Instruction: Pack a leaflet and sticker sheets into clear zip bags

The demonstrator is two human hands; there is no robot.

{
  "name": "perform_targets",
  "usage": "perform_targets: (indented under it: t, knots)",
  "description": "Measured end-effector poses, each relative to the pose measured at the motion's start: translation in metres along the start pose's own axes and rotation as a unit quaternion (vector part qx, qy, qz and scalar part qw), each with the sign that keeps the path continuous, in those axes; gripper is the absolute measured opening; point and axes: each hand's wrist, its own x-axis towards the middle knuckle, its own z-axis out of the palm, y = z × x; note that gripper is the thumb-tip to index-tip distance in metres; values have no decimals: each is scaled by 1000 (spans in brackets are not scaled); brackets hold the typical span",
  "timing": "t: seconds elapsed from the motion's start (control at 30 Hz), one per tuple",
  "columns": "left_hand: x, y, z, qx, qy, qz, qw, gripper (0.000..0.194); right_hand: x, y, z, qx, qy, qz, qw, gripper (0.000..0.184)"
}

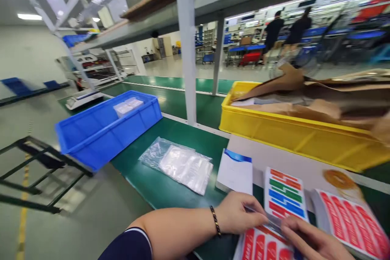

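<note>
My left hand (239,214), with a dark beaded bracelet at the wrist, is closed in a pinch on thin clear plastic (273,227). The fingertips of my right hand (309,236) are pressed on the plastic's other end; its exact shape is partly hidden. Below both hands lies a sheet of red stickers (263,248). Just beyond them is a stack of sheets with orange, green, blue and red stickers (285,195). Left of it stands a stack of white booklets (234,172) with a blue top edge. More red sticker sheets (350,221) are stacked on the right.
Clear plastic bags (187,166) lie on the green bench (164,195). A blue bin (112,142) stands at the left, a yellow bin (289,134) with brown paper at the back right. A roll of amber tape (338,178) is nearby. A white post (186,48) rises behind the bench.
</note>
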Motion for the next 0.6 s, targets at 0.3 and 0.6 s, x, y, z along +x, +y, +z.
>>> perform_targets:
  t: [0.3, 0.6]
  knots:
    - [-4, 2, 4, 19, -26, 40, 999, 10, -12, -32, 2, -13, -26, -22, 999, 24]
    - [-1, 16, -25, 2, -16, 39, 999, 25, -18, -23, -27, -44, -78, -41, 995, 22]
